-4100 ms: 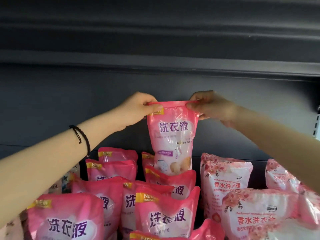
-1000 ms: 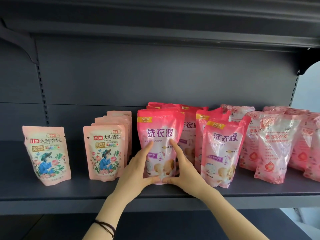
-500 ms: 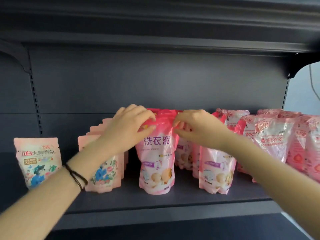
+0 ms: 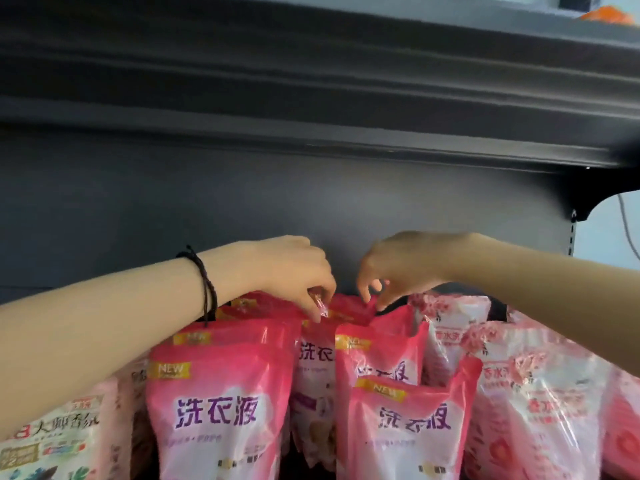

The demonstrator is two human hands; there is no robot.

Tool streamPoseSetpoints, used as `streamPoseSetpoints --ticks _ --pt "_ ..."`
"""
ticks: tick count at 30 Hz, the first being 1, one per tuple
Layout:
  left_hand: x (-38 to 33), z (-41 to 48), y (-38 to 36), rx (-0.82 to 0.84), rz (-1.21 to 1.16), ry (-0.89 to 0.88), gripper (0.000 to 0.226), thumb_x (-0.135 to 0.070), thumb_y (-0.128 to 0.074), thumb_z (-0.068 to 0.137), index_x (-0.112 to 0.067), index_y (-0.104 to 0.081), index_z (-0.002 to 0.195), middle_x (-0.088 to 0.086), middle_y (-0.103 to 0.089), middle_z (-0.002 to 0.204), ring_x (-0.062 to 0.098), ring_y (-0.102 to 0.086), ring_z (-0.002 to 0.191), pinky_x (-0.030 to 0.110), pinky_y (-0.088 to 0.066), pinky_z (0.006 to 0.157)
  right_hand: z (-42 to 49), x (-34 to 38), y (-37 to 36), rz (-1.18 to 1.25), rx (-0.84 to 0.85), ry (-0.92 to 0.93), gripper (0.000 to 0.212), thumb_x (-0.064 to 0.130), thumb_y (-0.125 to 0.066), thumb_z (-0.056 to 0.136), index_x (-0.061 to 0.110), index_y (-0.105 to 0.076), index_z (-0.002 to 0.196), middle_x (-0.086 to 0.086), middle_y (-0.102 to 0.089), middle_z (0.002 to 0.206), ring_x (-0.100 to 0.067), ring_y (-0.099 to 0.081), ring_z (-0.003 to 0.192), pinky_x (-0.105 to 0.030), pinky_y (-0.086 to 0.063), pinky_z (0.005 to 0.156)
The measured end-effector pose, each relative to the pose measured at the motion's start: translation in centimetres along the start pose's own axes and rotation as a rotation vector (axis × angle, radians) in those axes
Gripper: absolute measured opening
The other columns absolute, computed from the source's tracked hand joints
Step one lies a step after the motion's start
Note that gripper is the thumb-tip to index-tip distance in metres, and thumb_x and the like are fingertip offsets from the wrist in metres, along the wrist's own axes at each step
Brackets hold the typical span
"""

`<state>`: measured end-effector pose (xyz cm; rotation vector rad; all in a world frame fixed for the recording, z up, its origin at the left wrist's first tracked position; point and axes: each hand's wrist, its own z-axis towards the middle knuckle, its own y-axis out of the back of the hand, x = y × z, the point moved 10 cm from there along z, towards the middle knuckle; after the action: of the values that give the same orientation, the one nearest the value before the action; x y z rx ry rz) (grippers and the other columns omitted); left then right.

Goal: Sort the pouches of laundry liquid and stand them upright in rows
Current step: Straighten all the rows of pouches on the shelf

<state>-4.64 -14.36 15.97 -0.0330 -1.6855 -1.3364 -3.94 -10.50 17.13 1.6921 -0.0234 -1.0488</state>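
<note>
- Head view, hands: left hand (image 4: 291, 271) and right hand (image 4: 405, 265) both reach to the far end of the middle pink rows, close together but not touching.
- Head view, left fingers: closed in a pinch on a shiny top corner of a pouch (image 4: 322, 308); which pouch that corner belongs to I cannot tell for sure, probably the back pouch (image 4: 349, 306).
- Head view, right fingers: curled and slightly spread, tips just above the back pouch's top edge; contact cannot be confirmed, nothing clearly held.
- Head view, key relation: the back pouch lies directly below and between both sets of fingertips, far on the shelf against the back panel (image 4: 311, 202). Its long axis looks upright, top seam running left to right. The left hand is nearer, apparently already on it.
- Head view, counts: about six or seven bright pink pouches showing, in two rows, front ones (image 4: 218, 410) and (image 4: 408, 427) upright; at least three paler rose-print pouches (image 4: 540, 393) at right; at least one pale pouch (image 4: 48, 441) at left, behind the left forearm.
- Judgement: next move needs both top corners gripped evenly.
</note>
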Motion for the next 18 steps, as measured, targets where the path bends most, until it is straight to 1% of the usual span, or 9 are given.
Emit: streamPoseSetpoints --ticks 1,3,5,8,10,12,15,16,18 --pt "-0.2 0.8 -1.0 0.048 -0.031 -0.005 0.044 -0.062 -0.056 0.083 -0.034 -0.062 0.117 -0.011 -0.065 0.108 0.013 -0.056 0.108 0.037 -0.041 0.093 0.3 -0.3 -0.7 0.075 0.004 0.031 0.023 0.039 -0.066 0.085 0.031 -0.068 0.106 0.012 -0.067 0.097 0.001 -0.049 0.072 -0.016 -0.035 0.056" --pt "-0.5 1.8 -2.7 0.123 -0.064 -0.010 0.038 -0.057 -0.059 0.084 -0.033 -0.065 0.112 -0.010 -0.067 0.106 0.014 -0.059 0.104 0.038 -0.042 0.093 0.9 -0.6 -2.0 0.202 0.025 0.076 0.020 0.036 -0.067 0.085 0.027 -0.070 0.103 0.012 -0.067 0.091 0.002 -0.049 0.064 -0.004 -0.034 0.054" --pt "-0.4 2.1 -3.4 0.121 -0.130 0.003 0.027 -0.049 -0.059 0.087 -0.028 -0.069 0.101 -0.006 -0.069 0.098 0.017 -0.062 0.095 0.039 -0.044 0.091 1.4 -0.7 -3.0 0.285 0.041 0.102 0.020 0.033 -0.067 0.086 0.023 -0.072 0.102 0.014 -0.064 0.083 0.008 -0.049 0.061 0.000 -0.034 0.057" --pt "0.3 2.1 -3.2 0.065 -0.215 0.060 0.023 -0.047 -0.058 0.088 -0.027 -0.070 0.088 -0.009 -0.069 0.086 0.013 -0.062 0.084 0.037 -0.046 0.086 1.8 -0.7 -3.4 0.407 0.016 0.109 0.022 0.033 -0.062 0.090 0.016 -0.073 0.099 0.011 -0.064 0.081 0.001 -0.053 0.067 -0.007 -0.040 0.061" --pt "0.6 2.2 -2.9 0.042 -0.251 0.092 0.025 -0.048 -0.057 0.088 -0.027 -0.070 0.086 -0.014 -0.064 0.070 0.009 -0.061 0.078 0.036 -0.047 0.084 1.6 -0.9 -3.2 0.468 -0.002 0.113 0.030 0.036 -0.057 0.094 0.010 -0.071 0.088 0.004 -0.067 0.078 -0.010 -0.058 0.069 -0.021 -0.046 0.067" --pt "0.9 2.6 -2.2 0.013 -0.257 0.103 0.026 -0.048 -0.057 0.089 -0.026 -0.069 0.085 -0.018 -0.053 0.057 0.009 -0.060 0.073 0.036 -0.047 0.082 1.1 -1.4 -2.8 0.564 0.000 0.095 0.035 0.039 -0.054 0.095 0.012 -0.066 0.076 0.004 -0.065 0.070 -0.012 -0.059 0.066 -0.019 -0.046 0.063" --pt "2.9 2.6 -0.2 -0.053 -0.278 0.189 0.025 -0.046 -0.057 0.090 -0.025 -0.069 0.086 -0.013 -0.062 0.063 0.008 -0.057 0.065 0.031 -0.045 0.076 0.6 -2.3 -2.4 0.623 0.000 0.050 0.039 0.046 -0.063 0.087 0.009 -0.067 0.074 0.001 -0.066 0.067 -0.012 -0.058 0.063 -0.019 -0.044 0.061" --pt "4.0 2.3 0.7 -0.091 -0.316 0.244 0.025 -0.046 -0.057 0.090 -0.025 -0.069 0.084 -0.012 -0.062 0.064 0.006 -0.055 0.062 0.029 -0.043 0.071 0.5 -2.8 -2.2 0.617 -0.013 0.024 0.038 0.044 -0.069 0.083 0.008 -0.066 0.072 0.000 -0.063 0.064 -0.013 -0.054 0.059 -0.022 -0.042 0.057" --pt "6.3 1.3 2.7 -0.185 -0.443 0.355 0.026 -0.043 -0.059 0.090 -0.023 -0.068 0.077 -0.008 -0.064 0.064 0.003 -0.055 0.059 0.028 -0.044 0.063 0.4 -4.7 -1.8 0.665 -0.073 -0.084 0.028 0.029 -0.076 0.077 0.007 -0.060 0.067 0.002 -0.055 0.058 -0.010 -0.046 0.052 -0.022 -0.036 0.051"
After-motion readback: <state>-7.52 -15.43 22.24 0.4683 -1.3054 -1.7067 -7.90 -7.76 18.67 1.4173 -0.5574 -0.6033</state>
